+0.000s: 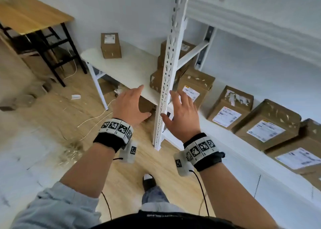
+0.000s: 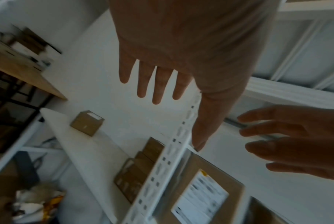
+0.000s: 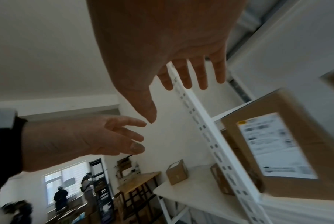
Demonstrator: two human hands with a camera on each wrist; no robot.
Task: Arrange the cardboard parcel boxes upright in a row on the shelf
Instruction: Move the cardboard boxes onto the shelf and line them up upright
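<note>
A small cardboard box stands upright alone on the left part of the white shelf. Several boxes lie piled by the perforated post. Right of the post, labelled boxes stand in a row. My left hand hovers with its fingers spread at the shelf's front edge, left of the post. Just right of the post is my right hand, also spread. Neither hand holds or touches anything.
An upper shelf overhangs the boxes. A wooden table with black legs stands at the left. Cables and straw-like packing lie on the wood floor. Two people stand far off by a window.
</note>
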